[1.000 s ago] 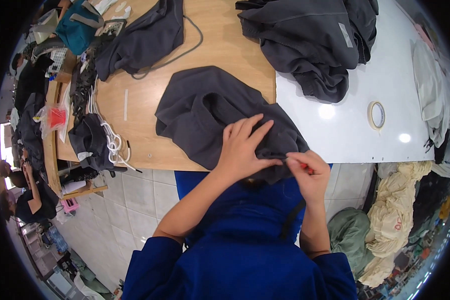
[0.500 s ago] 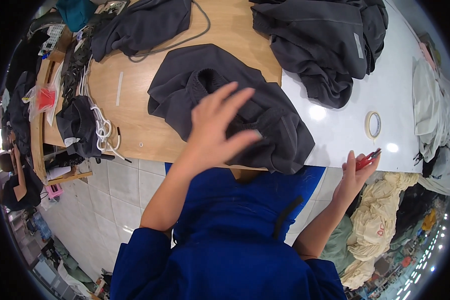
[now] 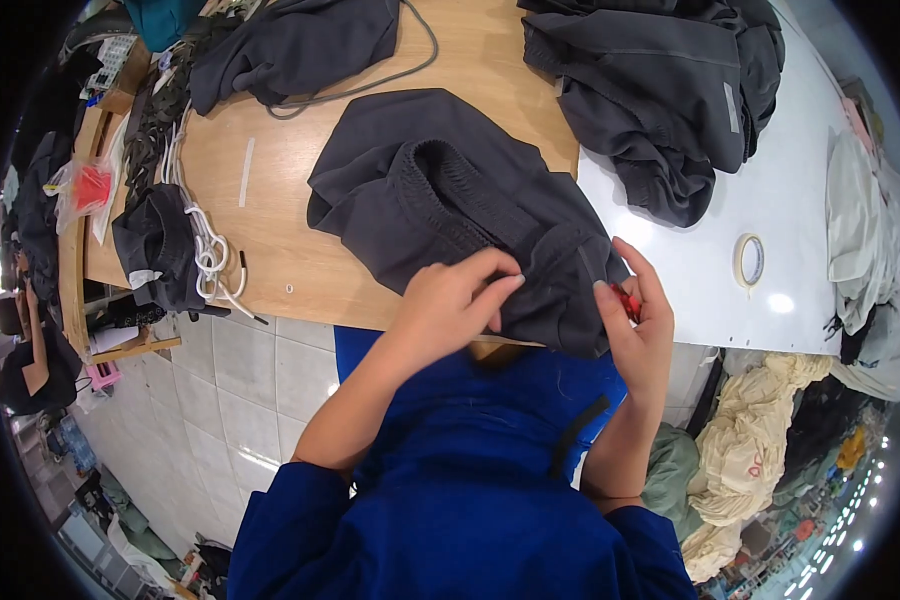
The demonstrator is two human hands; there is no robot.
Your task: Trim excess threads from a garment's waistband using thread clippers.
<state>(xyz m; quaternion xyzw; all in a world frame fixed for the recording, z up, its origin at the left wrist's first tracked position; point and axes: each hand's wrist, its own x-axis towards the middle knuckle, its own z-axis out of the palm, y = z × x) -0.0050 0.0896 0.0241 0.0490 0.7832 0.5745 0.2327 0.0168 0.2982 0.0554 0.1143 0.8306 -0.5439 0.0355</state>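
Observation:
A dark grey garment [image 3: 380,190] with a gathered, ribbed waistband opening lies bunched on the table in front of me. My left hand [image 3: 448,308] is at its near edge, thumb and forefinger pinched together on the cloth below the opening. At the garment's right edge is my right hand [image 3: 642,325], forefinger and thumb stretched toward the fabric. Red thread snips [image 3: 627,301] are tucked in that palm, mostly hidden by the fingers.
More dark grey garments lie at the back left [image 3: 300,50] and back right [image 3: 650,90]. A tape roll [image 3: 748,260] rests on the white tabletop. White cords [image 3: 208,255] hang near the table's left end. Cream cloth [image 3: 750,450] is heaped below on the right.
My right hand has come left from the white tabletop to the garment, still holding the snips. My left hand has dropped from over the opening to the near edge, its spread fingers now pinched.

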